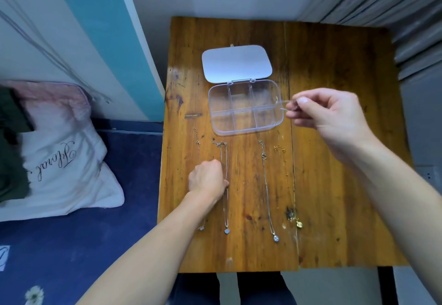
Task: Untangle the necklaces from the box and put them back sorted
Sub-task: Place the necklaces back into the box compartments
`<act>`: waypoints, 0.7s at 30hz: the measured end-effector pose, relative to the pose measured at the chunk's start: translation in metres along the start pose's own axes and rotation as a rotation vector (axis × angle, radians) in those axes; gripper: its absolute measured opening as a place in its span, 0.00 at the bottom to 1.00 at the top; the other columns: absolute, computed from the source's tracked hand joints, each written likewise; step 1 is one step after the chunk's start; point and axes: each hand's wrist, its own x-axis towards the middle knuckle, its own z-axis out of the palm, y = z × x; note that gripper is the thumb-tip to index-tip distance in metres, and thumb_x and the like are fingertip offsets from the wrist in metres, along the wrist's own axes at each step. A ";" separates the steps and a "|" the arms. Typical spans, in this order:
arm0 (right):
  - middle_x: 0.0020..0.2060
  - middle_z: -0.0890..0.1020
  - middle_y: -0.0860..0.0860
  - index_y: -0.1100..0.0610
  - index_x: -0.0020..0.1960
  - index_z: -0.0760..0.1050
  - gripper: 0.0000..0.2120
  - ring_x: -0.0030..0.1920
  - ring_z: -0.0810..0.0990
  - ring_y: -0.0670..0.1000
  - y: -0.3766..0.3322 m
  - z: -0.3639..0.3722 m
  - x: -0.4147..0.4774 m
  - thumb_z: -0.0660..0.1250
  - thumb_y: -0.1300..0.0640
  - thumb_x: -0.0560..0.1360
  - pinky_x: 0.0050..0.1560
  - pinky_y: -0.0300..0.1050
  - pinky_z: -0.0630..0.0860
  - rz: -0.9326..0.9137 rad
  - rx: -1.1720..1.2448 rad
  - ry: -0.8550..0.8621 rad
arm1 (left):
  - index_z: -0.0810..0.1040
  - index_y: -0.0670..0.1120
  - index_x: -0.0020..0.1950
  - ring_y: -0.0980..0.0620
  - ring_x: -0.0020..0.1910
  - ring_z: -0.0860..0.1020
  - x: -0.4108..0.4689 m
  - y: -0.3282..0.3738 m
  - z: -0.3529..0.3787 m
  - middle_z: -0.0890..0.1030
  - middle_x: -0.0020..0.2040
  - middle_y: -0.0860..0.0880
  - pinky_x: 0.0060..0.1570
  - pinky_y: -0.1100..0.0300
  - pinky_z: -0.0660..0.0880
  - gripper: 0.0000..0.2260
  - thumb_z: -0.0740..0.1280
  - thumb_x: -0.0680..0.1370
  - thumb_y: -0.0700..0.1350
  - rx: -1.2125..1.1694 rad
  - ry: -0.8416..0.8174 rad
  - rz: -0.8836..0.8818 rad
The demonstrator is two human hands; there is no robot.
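Four thin chain necklaces lie straightened side by side on the wooden counter (334, 161), just near of an open clear plastic box with six compartments (246, 107), which looks empty. The left hand (208, 178) is clenched, resting on the two leftmost silver necklaces (226, 185). The right hand (330, 111) pinches something small and clear at the box's right edge; what it is cannot be told. Coiling one chain per compartment should keep them apart. A white pillow (59, 161) on the bed bears cursive script, unreadable.
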 end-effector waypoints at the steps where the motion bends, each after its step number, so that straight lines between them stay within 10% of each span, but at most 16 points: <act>1: 0.42 0.85 0.54 0.54 0.49 0.81 0.07 0.43 0.86 0.51 -0.004 -0.003 0.008 0.64 0.62 0.79 0.43 0.43 0.82 0.002 0.001 -0.002 | 0.77 0.44 0.49 0.41 0.48 0.80 0.000 0.002 0.000 0.83 0.48 0.43 0.43 0.53 0.74 0.12 0.74 0.74 0.50 -0.003 -0.003 -0.008; 7: 0.41 0.85 0.55 0.55 0.47 0.81 0.05 0.41 0.86 0.50 -0.003 -0.005 0.044 0.67 0.63 0.77 0.41 0.41 0.82 0.059 -0.014 -0.039 | 0.71 0.47 0.42 0.40 0.47 0.79 0.000 0.010 0.005 0.82 0.48 0.43 0.40 0.54 0.70 0.07 0.67 0.76 0.38 -0.051 -0.014 -0.072; 21: 0.40 0.84 0.56 0.58 0.46 0.82 0.03 0.42 0.84 0.52 0.044 0.005 0.071 0.70 0.63 0.75 0.41 0.44 0.82 0.085 -0.305 -0.052 | 0.70 0.46 0.39 0.43 0.39 0.73 -0.003 0.015 0.013 0.77 0.41 0.46 0.39 0.55 0.69 0.10 0.71 0.71 0.47 -0.129 -0.003 -0.127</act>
